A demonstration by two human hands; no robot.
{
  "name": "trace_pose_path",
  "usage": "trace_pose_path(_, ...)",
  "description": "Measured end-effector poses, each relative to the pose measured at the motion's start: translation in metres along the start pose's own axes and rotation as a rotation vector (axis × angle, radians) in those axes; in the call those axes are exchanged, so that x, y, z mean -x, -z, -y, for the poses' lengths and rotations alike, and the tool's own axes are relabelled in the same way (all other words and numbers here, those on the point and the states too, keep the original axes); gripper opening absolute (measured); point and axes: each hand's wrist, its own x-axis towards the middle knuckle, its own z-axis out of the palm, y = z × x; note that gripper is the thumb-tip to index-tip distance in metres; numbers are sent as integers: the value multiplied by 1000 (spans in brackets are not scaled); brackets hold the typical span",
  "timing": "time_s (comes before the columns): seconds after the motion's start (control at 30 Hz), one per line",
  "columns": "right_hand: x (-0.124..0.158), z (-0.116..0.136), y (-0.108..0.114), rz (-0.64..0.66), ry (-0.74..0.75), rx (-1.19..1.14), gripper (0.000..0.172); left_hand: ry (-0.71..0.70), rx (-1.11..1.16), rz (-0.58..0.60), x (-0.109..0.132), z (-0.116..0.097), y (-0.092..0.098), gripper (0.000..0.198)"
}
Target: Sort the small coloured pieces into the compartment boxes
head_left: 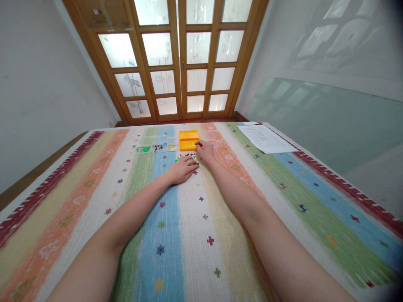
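An orange open box with its lid folded back lies near the far side of the table; a few small white bits show inside it. My right hand is at the box's right front corner, fingertips pinched together over its inside. What they hold, if anything, is too small to make out. My left hand lies palm down on the cloth in front of the box, fingers stretched out. Just beyond its fingers are small green and dark pieces, partly hidden by the hand.
Left of the box stand clear plastic containers with green pieces, dark red pieces and yellow pieces. Another clear container is partly behind my right hand. A printed paper sheet lies at right on the striped tablecloth.
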Motion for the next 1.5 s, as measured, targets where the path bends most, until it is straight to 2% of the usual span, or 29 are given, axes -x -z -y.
trace_pose_path(0.17,0,-1,0,5,-4,-14,31,30,12,-45,0,4,0,42)
trace_pose_path(0.3,0,-3,-2,-6,1,-15,30,107,45,-111,3,15,-1,41)
trace_pose_path(0.53,0,0,-2,-2,-4,-14,29,287,64,-226,18,54,0,41)
trace_pose_path(0.77,4,7,1,11,-4,-28,29,584,35,-381,34,101,-5,41)
trace_pose_path(0.9,5,10,2,18,-3,-21,30,643,48,-399,37,115,-9,41)
trace_pose_path(1.3,5,5,-3,2,19,-16,29,586,15,-332,36,110,-15,45)
trace_pose_path(1.4,3,2,-5,0,19,-5,29,557,2,-330,34,103,-14,43)
trace_pose_path(1.5,2,-1,-8,3,29,-1,29,464,1,-301,28,89,-13,39)
